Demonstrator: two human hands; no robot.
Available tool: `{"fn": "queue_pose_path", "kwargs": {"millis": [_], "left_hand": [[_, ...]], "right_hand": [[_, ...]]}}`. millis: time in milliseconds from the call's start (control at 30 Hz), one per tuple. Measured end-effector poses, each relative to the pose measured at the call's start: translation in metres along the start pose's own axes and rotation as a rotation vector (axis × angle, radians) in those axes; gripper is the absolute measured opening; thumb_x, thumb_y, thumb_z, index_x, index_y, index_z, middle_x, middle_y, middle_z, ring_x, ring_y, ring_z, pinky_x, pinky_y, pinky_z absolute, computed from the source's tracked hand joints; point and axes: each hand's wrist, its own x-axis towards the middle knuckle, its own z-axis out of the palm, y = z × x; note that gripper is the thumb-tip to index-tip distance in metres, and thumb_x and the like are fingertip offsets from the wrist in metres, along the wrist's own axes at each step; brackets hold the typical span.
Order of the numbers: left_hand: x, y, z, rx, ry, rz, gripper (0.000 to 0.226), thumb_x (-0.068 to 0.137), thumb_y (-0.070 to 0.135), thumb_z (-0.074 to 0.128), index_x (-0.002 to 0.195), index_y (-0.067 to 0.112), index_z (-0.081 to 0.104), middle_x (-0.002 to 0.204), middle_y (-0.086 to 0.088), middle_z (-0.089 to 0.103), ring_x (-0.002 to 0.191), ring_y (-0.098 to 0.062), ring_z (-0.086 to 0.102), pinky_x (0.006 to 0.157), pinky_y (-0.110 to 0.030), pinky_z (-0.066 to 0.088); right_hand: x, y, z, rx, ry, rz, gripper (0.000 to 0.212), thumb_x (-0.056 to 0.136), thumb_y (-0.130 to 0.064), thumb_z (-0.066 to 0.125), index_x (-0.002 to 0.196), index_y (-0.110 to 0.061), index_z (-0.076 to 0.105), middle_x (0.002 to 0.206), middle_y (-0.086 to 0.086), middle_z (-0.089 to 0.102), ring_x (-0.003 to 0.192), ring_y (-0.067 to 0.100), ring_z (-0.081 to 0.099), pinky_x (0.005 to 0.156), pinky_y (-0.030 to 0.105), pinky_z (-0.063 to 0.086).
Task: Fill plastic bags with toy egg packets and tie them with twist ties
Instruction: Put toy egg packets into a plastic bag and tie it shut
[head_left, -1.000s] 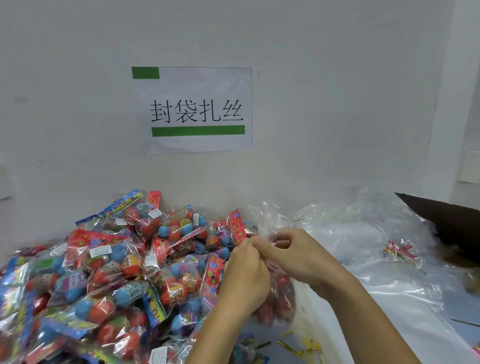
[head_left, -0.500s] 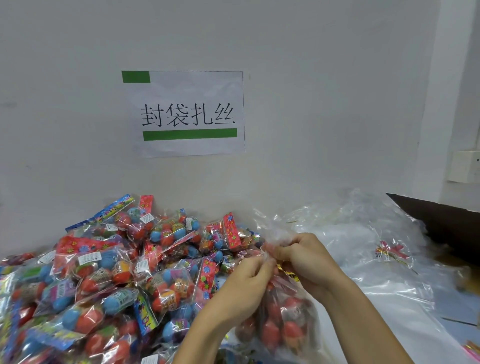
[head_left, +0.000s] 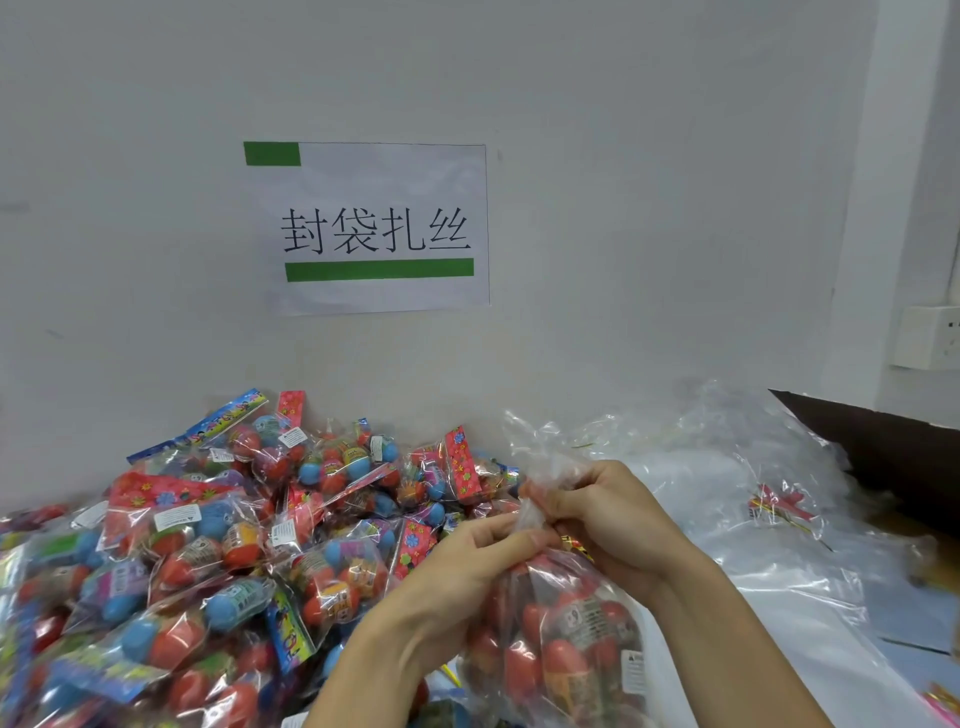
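The filled plastic bag (head_left: 561, 639), hidden low behind the hands a second ago, has been lifted clear of the table and hangs below them. Its gathered neck is now pinched between the left hand (head_left: 462, 582) and the right hand (head_left: 613, 525), and a twist tie (head_left: 575, 545) has come into view there.

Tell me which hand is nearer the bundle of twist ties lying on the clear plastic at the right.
Right. The right hand pinches the filled bag's neck, on the side toward the twist ties. The left hand grips the same neck from the far side, beside the packet pile.
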Motion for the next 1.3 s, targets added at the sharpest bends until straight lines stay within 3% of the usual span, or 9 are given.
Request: {"fn": "queue_pose_path", "kwargs": {"millis": [167,300,400,500,800,900,1033,1200,1300], "left_hand": [[-0.0031,0.0036,-0.0018,0.007,0.007,-0.053,0.020,0.093,0.014,0.065,0.098,-0.005,0.071,0.094,-0.022,0.067,0.077,-0.029,0.062,0.072,-0.035,0.052],[-0.0029,0.0035,-0.0007,-0.037,-0.001,-0.043,0.017,0.094,0.012,0.063,0.102,-0.002,0.071,0.102,-0.023,0.066,0.086,-0.032,0.061,0.078,-0.038,0.051],[-0.0006,0.0010,0.0015,-0.122,0.003,-0.012,0.030,0.093,0.010,0.063,0.116,-0.009,0.065,0.109,-0.024,0.064,0.099,-0.036,0.059,0.083,-0.039,0.050],[-0.0001,-0.0016,0.0023,-0.180,-0.002,0.027,0.030,0.090,0.011,0.063,0.110,-0.010,0.068,0.106,-0.025,0.066,0.089,-0.030,0.066,0.081,-0.037,0.054],[-0.0047,0.0028,0.0077,-0.197,0.020,0.138,0.053,0.097,0.020,0.055,0.120,-0.026,0.050,0.126,-0.052,0.045,0.107,-0.042,0.051,0.092,-0.043,0.046],[-0.0013,-0.0014,0.0045,-0.218,-0.021,0.143,0.047,0.094,0.023,0.057,0.113,-0.020,0.057,0.107,-0.034,0.060,0.095,-0.036,0.060,0.084,-0.037,0.052],[0.0008,-0.0031,0.0031,-0.206,-0.049,0.123,0.024,0.093,0.025,0.058,0.090,0.008,0.075,0.084,-0.010,0.070,0.077,-0.019,0.070,0.072,-0.029,0.057],[0.0016,0.0017,0.0061,-0.085,0.002,0.118,0.024,0.088,0.031,0.061,0.085,0.014,0.078,0.082,-0.007,0.073,0.076,-0.017,0.072,0.071,-0.026,0.057],[0.0022,0.0033,0.0073,-0.067,0.034,0.099,0.026,0.095,0.027,0.059,0.090,0.009,0.076,0.089,-0.014,0.072,0.081,-0.023,0.071,0.077,-0.031,0.057]], "right_hand": [[0.0008,0.0013,-0.0017,-0.018,0.000,0.015,0.033,0.061,-0.020,0.081,0.070,0.010,0.069,0.073,0.025,0.067,0.069,0.034,0.065,0.068,0.040,0.058],[0.0000,0.0002,-0.0015,-0.034,0.013,0.004,0.048,0.063,-0.019,0.081,0.076,0.022,0.061,0.077,0.027,0.066,0.073,0.035,0.064,0.072,0.041,0.058],[0.0012,0.0023,-0.0025,0.015,0.025,-0.003,0.038,0.077,-0.006,0.074,0.081,0.028,0.057,0.075,0.026,0.067,0.071,0.031,0.068,0.066,0.035,0.058],[0.0013,0.0029,-0.0040,0.024,0.024,-0.003,0.025,0.086,0.003,0.067,0.082,0.027,0.059,0.071,0.023,0.069,0.067,0.027,0.070,0.063,0.031,0.058],[0.0005,0.0005,-0.0037,0.037,-0.012,-0.030,0.015,0.074,-0.010,0.071,0.069,0.004,0.072,0.069,0.018,0.070,0.062,0.026,0.069,0.059,0.031,0.057],[-0.0008,-0.0020,-0.0025,0.033,-0.039,-0.054,0.018,0.076,-0.011,0.071,0.066,0.004,0.069,0.067,0.017,0.067,0.061,0.025,0.066,0.061,0.031,0.057],[-0.0032,-0.0052,0.0003,0.037,-0.049,-0.091,0.022,0.078,-0.008,0.069,0.060,0.003,0.064,0.063,0.015,0.062,0.060,0.022,0.061,0.060,0.028,0.054],[-0.0018,-0.0036,0.0018,0.067,0.037,-0.054,0.025,0.084,0.002,0.067,0.060,-0.004,0.071,0.066,0.017,0.062,0.064,0.027,0.058,0.065,0.035,0.052],[-0.0038,-0.0060,0.0011,0.059,0.039,-0.030,0.009,0.075,-0.006,0.071,0.067,-0.001,0.073,0.073,0.020,0.065,0.066,0.027,0.065,0.065,0.034,0.058]]}}
